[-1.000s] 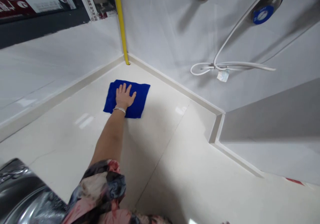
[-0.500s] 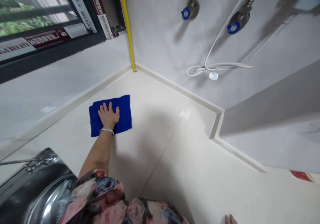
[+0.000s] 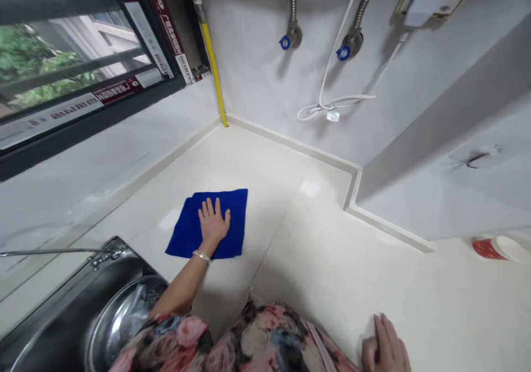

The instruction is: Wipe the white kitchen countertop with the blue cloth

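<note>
A blue cloth (image 3: 235, 217) lies spread flat on the cream countertop (image 3: 323, 250). My left hand (image 3: 213, 225) presses on it palm down, fingers spread, with a bracelet (image 3: 202, 256) at the wrist. Some of the cloth is covered by the hand. At the lower right, my right hand (image 3: 385, 347) rests on the countertop, its fingers stretched out and holding nothing. The picture's bottom edge cuts it off.
At lower left a metal sink (image 3: 53, 317) with a faucet (image 3: 103, 256) holds a round shiny bowl (image 3: 120, 317). A yellow pipe (image 3: 215, 76) enters the back corner. Blue-handled valves (image 3: 290, 40) and a coiled white cable (image 3: 321, 109) hang on the wall. A red-and-white cup (image 3: 493, 249) stands right.
My left hand and the cloth under it have slid toward me and to the right. More of my right hand shows now. The view has shifted, bringing more of the wall into sight.
</note>
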`<state>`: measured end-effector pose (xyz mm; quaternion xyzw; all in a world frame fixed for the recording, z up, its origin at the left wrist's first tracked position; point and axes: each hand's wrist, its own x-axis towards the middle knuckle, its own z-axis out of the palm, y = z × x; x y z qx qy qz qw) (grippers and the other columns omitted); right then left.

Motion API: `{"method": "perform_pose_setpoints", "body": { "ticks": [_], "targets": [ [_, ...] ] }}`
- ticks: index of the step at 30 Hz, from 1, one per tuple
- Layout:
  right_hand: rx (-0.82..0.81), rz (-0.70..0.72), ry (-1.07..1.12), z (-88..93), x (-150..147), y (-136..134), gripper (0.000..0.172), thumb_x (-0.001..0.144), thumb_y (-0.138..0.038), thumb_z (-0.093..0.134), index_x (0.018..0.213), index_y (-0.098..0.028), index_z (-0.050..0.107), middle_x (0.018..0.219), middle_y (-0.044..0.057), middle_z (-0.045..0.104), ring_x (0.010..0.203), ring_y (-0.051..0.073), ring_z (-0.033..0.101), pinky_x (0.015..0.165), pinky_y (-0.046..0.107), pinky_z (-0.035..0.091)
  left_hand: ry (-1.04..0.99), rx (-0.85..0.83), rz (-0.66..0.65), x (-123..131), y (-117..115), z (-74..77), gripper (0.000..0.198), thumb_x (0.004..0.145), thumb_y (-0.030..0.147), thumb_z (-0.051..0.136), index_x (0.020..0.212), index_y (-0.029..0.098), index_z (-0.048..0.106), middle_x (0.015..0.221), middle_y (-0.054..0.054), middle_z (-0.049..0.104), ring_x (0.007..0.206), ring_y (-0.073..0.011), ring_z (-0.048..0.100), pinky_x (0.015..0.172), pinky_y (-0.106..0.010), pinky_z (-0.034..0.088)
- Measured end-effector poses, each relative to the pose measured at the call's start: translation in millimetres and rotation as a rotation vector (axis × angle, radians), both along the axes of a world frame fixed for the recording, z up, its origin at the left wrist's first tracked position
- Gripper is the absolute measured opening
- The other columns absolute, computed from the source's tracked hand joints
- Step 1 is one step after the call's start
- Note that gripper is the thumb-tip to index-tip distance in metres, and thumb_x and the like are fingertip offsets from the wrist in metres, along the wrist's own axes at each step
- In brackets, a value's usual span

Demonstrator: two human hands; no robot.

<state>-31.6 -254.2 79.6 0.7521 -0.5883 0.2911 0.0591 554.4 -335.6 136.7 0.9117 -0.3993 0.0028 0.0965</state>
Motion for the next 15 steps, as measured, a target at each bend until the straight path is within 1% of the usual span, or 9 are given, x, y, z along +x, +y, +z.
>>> {"method": "perform_pose_setpoints", "body": {
  "ticks": [3,5,9,12,15],
  "targets": [
    [-0.027,-0.020,0.010,4.7,8,1,0.059,0.102,-0.030,0.048,0.160,-0.020,0.055,0.151,0.016,0.065,0.135,0.034,0.065,0.120,0.057,0.045,-0.033,-0.033,-0.139,-39,15,-6.8,0.074,0.107,0.046,0.038,0.166,0.002,0.042,0.174,-0.030,0.032,0.166,-0.0446,0.025,0.133,-0.067,0.025],
    [-0.017,-0.021,0.019,7.1,11,1,0.058,0.103,-0.029,0.047,0.160,-0.020,0.054,0.153,0.016,0.064,0.136,0.034,0.064,0.121,0.057,0.044,-0.036,-0.055,-0.229,-66,24,-10.3,0.072,0.107,0.046,0.039,0.165,0.004,0.044,0.174,-0.029,0.032,0.166,-0.0441,0.026,0.133,-0.067,0.026],
    [0.034,-0.019,0.019,10.4,11,3,0.058,0.104,-0.029,0.045,0.161,-0.019,0.052,0.156,0.016,0.061,0.140,0.034,0.061,0.122,0.058,0.042,-0.021,-0.071,-0.397,-125,38,-14.1,0.070,0.107,0.043,0.043,0.167,0.006,0.042,0.176,-0.028,0.027,0.167,-0.0431,0.024,0.134,-0.066,0.025],
    [0.045,-0.003,0.022,12.4,11,3,0.058,0.104,-0.027,0.045,0.161,-0.017,0.051,0.158,0.017,0.060,0.143,0.033,0.059,0.123,0.058,0.042,0.005,-0.071,-0.555,-169,38,-14.4,0.073,0.107,0.044,0.047,0.170,0.008,0.037,0.178,-0.026,0.022,0.168,-0.0417,0.018,0.136,-0.065,0.023],
    [0.031,0.007,0.028,13.1,10,2,0.058,0.104,-0.025,0.046,0.161,-0.017,0.051,0.158,0.017,0.060,0.144,0.032,0.059,0.123,0.057,0.042,0.065,-0.065,-0.740,-206,22,-13.3,0.077,0.106,0.048,0.048,0.171,0.010,0.033,0.180,-0.025,0.018,0.169,-0.0407,0.012,0.137,-0.063,0.021]
  ]
}}
